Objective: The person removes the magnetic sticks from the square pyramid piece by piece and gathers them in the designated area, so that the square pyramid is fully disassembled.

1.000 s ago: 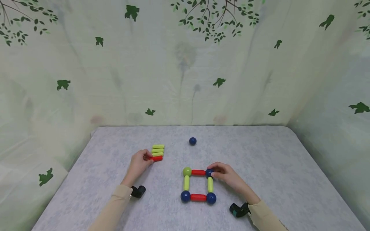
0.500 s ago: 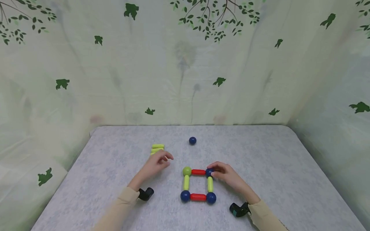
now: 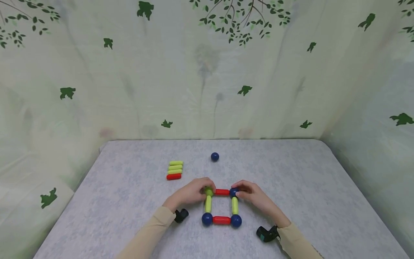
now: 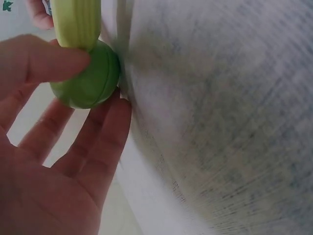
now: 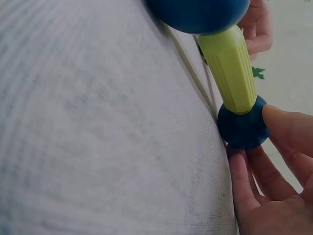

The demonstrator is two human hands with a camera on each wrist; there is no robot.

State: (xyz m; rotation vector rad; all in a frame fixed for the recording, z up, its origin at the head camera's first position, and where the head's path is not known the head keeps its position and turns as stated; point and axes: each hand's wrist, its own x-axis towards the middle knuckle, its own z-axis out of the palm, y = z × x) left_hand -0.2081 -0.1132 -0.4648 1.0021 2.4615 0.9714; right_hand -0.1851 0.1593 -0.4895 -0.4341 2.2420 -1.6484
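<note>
A flat square of rods and balls lies on the grey table point(image 3: 300, 180). Its far side is a red rod point(image 3: 222, 192) between a green ball point(image 3: 209, 191) and a blue ball point(image 3: 233, 192). Yellow-green rods point(image 3: 208, 204) form the two sides, and the near side has two blue balls and a red rod point(image 3: 221, 220). My left hand point(image 3: 205, 190) pinches the green ball point(image 4: 88, 81) between thumb and fingers. At the opposite far corner my right hand point(image 3: 238, 194) pinches the blue ball point(image 5: 243, 129), which sits on the end of a yellow-green rod point(image 5: 229, 73).
A small stack of three yellow-green rods point(image 3: 175, 167) with one red rod point(image 3: 174, 176) at its near end lies left of the square. A loose blue ball point(image 3: 215, 156) rests farther back. A leaf-printed curtain point(image 3: 207, 72) closes off the table's back and sides.
My left hand let go of the red rod at the stack and moved right to the square's green ball. The right hand stayed on the blue ball.
</note>
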